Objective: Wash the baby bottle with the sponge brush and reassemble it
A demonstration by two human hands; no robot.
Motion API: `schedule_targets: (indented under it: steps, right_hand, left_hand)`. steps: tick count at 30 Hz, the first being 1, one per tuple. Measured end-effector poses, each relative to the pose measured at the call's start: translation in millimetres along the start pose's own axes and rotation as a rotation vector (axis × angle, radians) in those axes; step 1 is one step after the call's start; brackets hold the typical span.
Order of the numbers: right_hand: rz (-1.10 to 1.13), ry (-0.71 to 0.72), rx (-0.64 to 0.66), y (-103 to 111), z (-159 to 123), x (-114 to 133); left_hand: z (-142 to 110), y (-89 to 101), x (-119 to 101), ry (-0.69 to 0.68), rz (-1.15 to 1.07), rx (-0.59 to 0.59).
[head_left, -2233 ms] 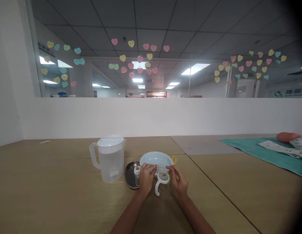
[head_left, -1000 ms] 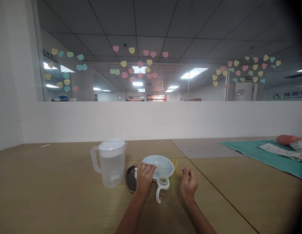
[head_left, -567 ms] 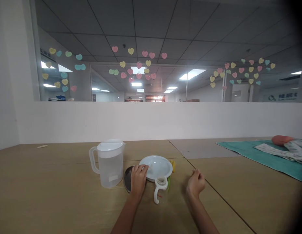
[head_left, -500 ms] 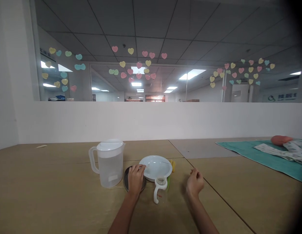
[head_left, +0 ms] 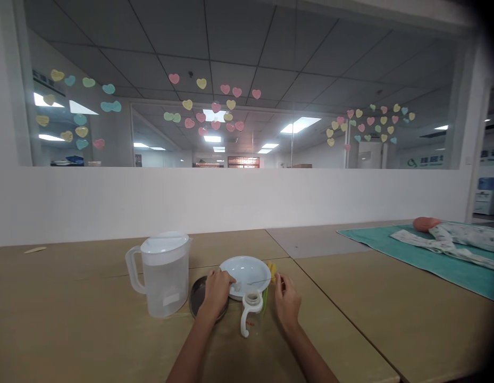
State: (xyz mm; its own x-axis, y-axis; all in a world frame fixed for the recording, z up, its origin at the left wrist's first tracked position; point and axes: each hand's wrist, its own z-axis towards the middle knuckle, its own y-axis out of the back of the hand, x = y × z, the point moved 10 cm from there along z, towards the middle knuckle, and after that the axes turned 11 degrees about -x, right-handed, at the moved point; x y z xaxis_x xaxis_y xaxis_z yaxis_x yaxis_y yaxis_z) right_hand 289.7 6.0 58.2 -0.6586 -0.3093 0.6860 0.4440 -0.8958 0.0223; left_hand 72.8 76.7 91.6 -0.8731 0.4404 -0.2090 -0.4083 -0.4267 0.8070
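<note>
My left hand (head_left: 218,290) is closed at the left rim of a pale bowl (head_left: 247,266), above a dark round dish (head_left: 198,298). Its fingers pinch a small whitish piece (head_left: 235,286), too blurred to name. My right hand (head_left: 287,304) is closed, right of the bowl. From its fingertips a thin rod (head_left: 259,281) reaches over the bowl towards the whitish piece; I cannot tell whether they touch. Between my hands stands a clear bottle (head_left: 252,319) with an open neck and a white curved handle (head_left: 244,325).
A lidded translucent pitcher (head_left: 166,282) stands left of the dish. Yellow and green items (head_left: 273,268) lie partly hidden behind the bowl's right side. A teal mat (head_left: 370,242) at the right bears a doll in printed cloth (head_left: 466,234). A low white wall (head_left: 231,199) runs behind the table.
My right hand has come left to the bowl, bringing the thin rod further across it towards my left hand. The view has turned slightly right. The left hand keeps its pinch.
</note>
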Motion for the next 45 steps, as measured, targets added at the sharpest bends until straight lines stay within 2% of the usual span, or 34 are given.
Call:
schedule_targets:
  steps: [5, 8, 14, 17, 22, 24, 27, 32, 39, 45]
  right_hand:
    - [0.000, 0.006, 0.009, -1.1, 0.2, 2.0]
    - [-0.004, -0.030, 0.036, -3.6, 0.1, -1.3]
    - [-0.024, -0.088, 0.050, -6.5, -0.2, -7.6]
    - [-0.002, -0.092, 0.054, -6.8, -0.2, -6.5]
    - [0.005, 0.001, 0.073, -9.0, -0.6, 3.4]
    - [-0.003, 0.027, 0.073, -9.3, -1.0, 5.6]
    - [-0.008, 0.045, 0.075, -9.3, -1.5, 6.8]
    - [0.003, 0.050, 0.099, -10.5, -2.5, 6.9]
    - [-0.030, 0.057, 0.130, -13.3, -4.0, 5.5]
    - [-0.050, 0.054, 0.167, -15.5, -6.4, 0.5]
  left_hand:
    - [24.6, -26.5, -9.5, 0.070, -0.107, 0.128]
    - [34.0, -35.4, -14.8, 0.111, -0.237, 0.117]
    - [47.2, -19.8, -7.5, 0.213, -0.614, -0.084]
    - [45.8, -10.3, -3.9, 0.272, -0.838, -0.135]
    - [28.3, 6.8, -10.3, 0.337, -1.183, -0.143]
    - [17.8, 6.1, -14.4, 0.440, -1.461, -0.094]
    - [6.1, 7.3, -21.2, 0.524, -1.669, -0.063]
    - [-0.3, 5.7, -23.2, 0.524, -1.768, -0.105]
    - [-7.0, -3.5, -23.0, 0.494, -1.890, -0.064]
    - [-17.1, -12.5, -29.7, 0.480, -1.850, -0.029]
